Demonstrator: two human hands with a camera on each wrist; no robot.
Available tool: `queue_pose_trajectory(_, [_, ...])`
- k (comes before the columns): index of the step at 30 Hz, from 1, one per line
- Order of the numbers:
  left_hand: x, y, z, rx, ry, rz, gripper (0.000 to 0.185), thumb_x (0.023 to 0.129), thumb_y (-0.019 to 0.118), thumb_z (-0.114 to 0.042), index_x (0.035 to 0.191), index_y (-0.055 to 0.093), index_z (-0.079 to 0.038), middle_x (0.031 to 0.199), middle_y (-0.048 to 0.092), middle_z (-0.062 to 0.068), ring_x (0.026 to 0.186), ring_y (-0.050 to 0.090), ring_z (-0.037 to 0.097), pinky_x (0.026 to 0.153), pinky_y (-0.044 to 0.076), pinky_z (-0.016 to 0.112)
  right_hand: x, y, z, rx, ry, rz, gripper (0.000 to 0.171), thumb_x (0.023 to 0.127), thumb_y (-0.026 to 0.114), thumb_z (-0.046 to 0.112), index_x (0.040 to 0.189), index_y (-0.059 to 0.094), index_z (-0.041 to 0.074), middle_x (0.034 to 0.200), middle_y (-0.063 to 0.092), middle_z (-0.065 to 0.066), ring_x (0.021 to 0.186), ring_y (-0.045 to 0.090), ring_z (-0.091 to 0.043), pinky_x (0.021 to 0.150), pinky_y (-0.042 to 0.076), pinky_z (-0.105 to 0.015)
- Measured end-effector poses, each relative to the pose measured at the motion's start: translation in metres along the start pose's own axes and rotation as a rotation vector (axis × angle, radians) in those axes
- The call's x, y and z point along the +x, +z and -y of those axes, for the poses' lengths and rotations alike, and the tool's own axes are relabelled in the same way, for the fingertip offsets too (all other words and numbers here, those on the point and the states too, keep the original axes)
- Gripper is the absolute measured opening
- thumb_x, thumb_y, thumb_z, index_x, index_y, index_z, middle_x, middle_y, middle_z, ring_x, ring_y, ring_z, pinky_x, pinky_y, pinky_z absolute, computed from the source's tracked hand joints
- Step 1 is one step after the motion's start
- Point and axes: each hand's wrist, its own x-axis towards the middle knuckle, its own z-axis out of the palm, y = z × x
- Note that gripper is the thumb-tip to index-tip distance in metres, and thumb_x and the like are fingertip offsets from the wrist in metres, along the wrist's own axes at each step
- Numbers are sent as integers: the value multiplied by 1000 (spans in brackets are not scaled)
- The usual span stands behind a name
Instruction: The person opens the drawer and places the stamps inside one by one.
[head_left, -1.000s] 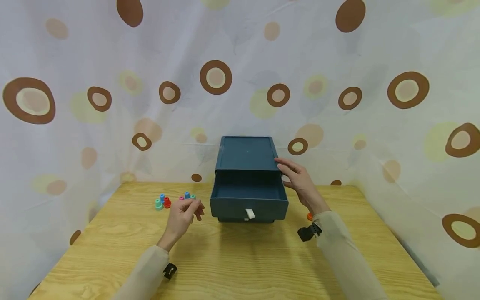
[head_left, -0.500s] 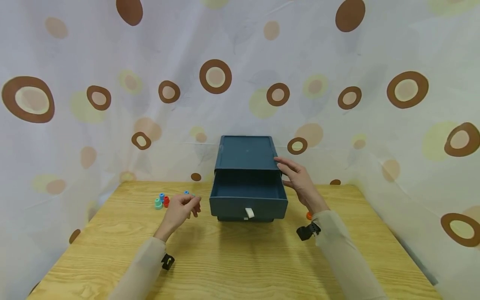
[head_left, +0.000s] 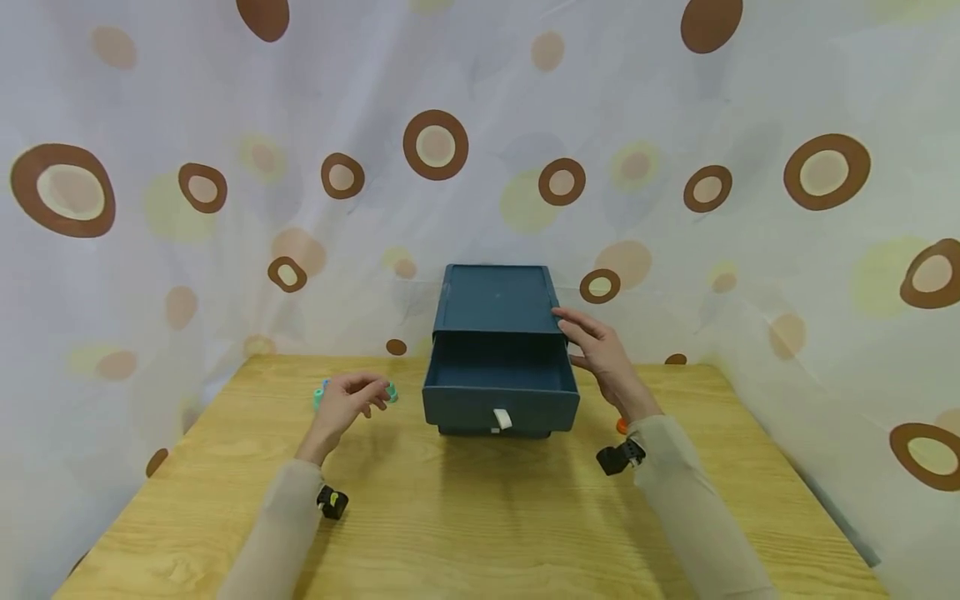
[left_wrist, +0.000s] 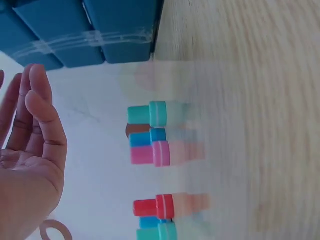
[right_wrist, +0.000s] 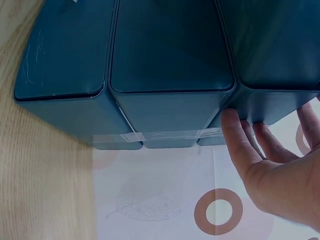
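Note:
A dark blue drawer box point(head_left: 495, 300) stands at the back of the wooden table point(head_left: 480, 517), its drawer point(head_left: 500, 392) pulled out, with a white pull tab point(head_left: 501, 419) on the front. My right hand point(head_left: 600, 350) rests with straight fingers against the box's upper right corner; in the right wrist view its thumb point(right_wrist: 235, 135) touches the box point(right_wrist: 170, 65). My left hand point(head_left: 348, 400) hovers over a cluster of small coloured pegs point(head_left: 321, 393), holding nothing. The left wrist view shows that hand point(left_wrist: 30, 145) relaxed beside teal point(left_wrist: 150, 114), blue point(left_wrist: 147, 137), pink point(left_wrist: 150, 153) and red point(left_wrist: 155, 206) pegs.
A small orange piece point(head_left: 620, 427) lies on the table by my right wrist. A spotted curtain point(head_left: 225, 208) closes in the table at the back and both sides. Bare wood stretches in front of the box.
My left hand has moved left and away from me, from in front of the pegs to over them. The right hand has stayed on the box.

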Motion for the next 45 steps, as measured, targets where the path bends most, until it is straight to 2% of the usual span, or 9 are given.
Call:
queue_pose_trajectory(3, [-3, -5, -8, 4, -2, 0, 28, 98, 60, -15, 111, 67, 8, 99, 67, 32, 77, 69, 18, 60, 52, 27, 0, -1, 1, 3, 2, -9, 54, 100, 54, 42, 147, 47, 15, 158, 34, -7, 146, 31, -31, 111, 34, -57])
queue_pose_trajectory(5, [-2, -9, -5, 16, -19, 5, 27, 98, 61, -14, 111, 67, 8, 100, 68, 31, 79, 68, 16, 63, 54, 30, 1, -1, 1, 4, 5, -10, 54, 100, 54, 42, 147, 47, 15, 158, 34, -7, 146, 31, -31, 111, 34, -58])
queue_pose_trajectory(12, [11, -34, 1, 12, -102, -4, 32, 97, 63, -18, 117, 65, 8, 91, 74, -3, 82, 67, 8, 72, 55, 30, 0, -4, 2, 2, -12, -10, 54, 100, 54, 42, 147, 46, 15, 158, 34, -8, 145, 32, -32, 111, 34, -58])
queue_pose_trajectory(19, [20, -56, 26, 24, -135, -53, 42, 96, 65, -28, 123, 63, 5, 103, 72, 3, 89, 67, 16, 77, 57, 33, 0, -1, 1, -6, -4, -2, 55, 100, 54, 42, 147, 46, 15, 158, 35, -8, 145, 31, -32, 111, 34, -58])
queue_pose_trajectory(25, [15, -71, 35, 91, -141, -83, 50, 94, 67, -38, 125, 63, 1, 104, 70, -3, 99, 66, 22, 85, 56, 40, 2, -1, -1, -12, -11, 3, 54, 100, 53, 42, 147, 46, 16, 158, 34, -7, 146, 30, -32, 111, 34, -58])
queue_pose_trajectory(30, [9, -81, 38, 78, -150, -114, 48, 93, 67, -38, 124, 64, -2, 100, 69, -12, 96, 66, 17, 84, 56, 38, 2, -2, -2, -12, -9, 8, 54, 100, 53, 42, 147, 46, 16, 158, 34, -7, 146, 30, -32, 111, 34, -58])
queue_pose_trajectory(34, [6, -85, 42, 79, -161, -134, 45, 93, 67, -36, 123, 65, -3, 99, 67, -16, 96, 66, 15, 83, 56, 38, 2, -2, -2, -13, -9, 12, 55, 100, 53, 43, 147, 46, 15, 158, 34, -7, 146, 30, -32, 111, 34, -58])
queue_pose_trajectory(41, [4, -85, 50, 109, -247, -158, 48, 95, 66, -34, 129, 61, -1, 105, 64, -12, 106, 61, 26, 86, 54, 41, 0, -2, 0, -12, -10, 6, 55, 100, 53, 43, 147, 46, 15, 158, 33, -6, 146, 29, -31, 111, 34, -58])
queue_pose_trajectory(45, [3, -88, 55, 108, -286, -179, 46, 96, 65, -28, 131, 58, 1, 107, 63, -12, 103, 60, 21, 83, 54, 36, 0, -2, 1, -8, -6, 5, 55, 100, 54, 43, 147, 46, 15, 158, 33, -7, 146, 29, -32, 111, 34, -58])
